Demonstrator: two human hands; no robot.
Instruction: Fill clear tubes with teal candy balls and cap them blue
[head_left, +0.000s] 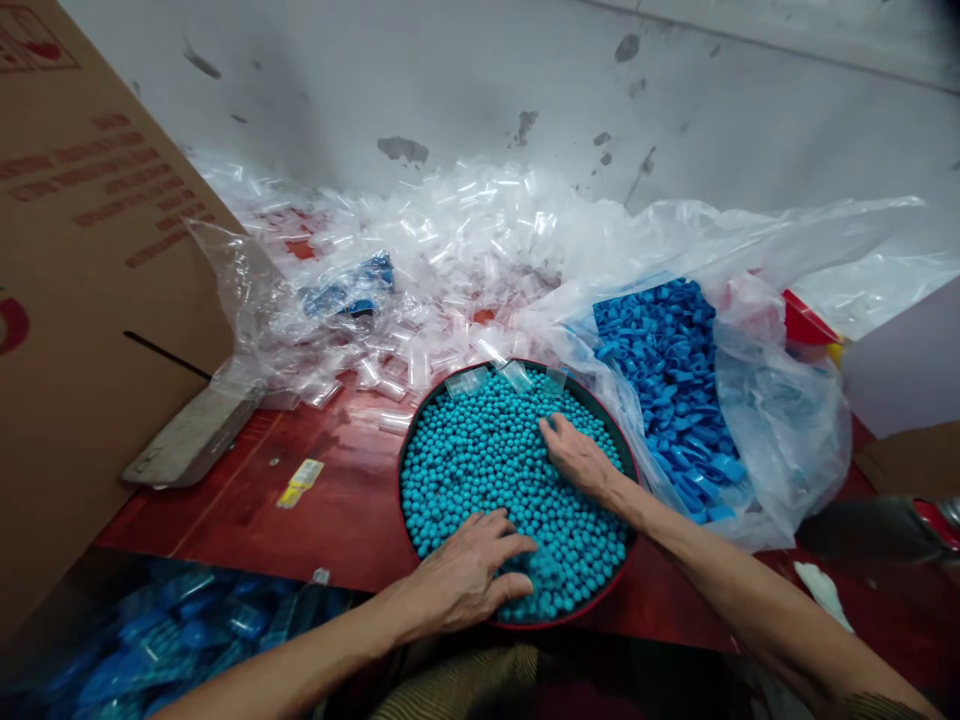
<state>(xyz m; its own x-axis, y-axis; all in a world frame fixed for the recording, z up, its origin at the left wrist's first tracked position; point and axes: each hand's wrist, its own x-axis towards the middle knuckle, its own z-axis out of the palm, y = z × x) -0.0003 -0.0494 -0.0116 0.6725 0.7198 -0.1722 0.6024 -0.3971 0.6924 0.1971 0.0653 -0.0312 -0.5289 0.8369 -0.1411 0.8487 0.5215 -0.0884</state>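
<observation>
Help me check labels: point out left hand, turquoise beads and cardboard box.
Left hand (472, 562), head view: back of hand.
Turquoise beads (491, 460), head view: heap's middle.
Cardboard box (86, 310), head view: printed side.

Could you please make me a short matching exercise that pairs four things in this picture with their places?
Things:
1. Round turquoise beads
2. Small blue plastic pieces
3. Clear plastic pieces
4. Large brown cardboard box

Places:
A. In the translucent plastic bag
B. At the far left of the view
C. In the round, red-rimmed tray, under the left hand and right hand
D. Heaped before the pale grey wall

Pairs: 1-C, 2-A, 3-D, 4-B
</observation>
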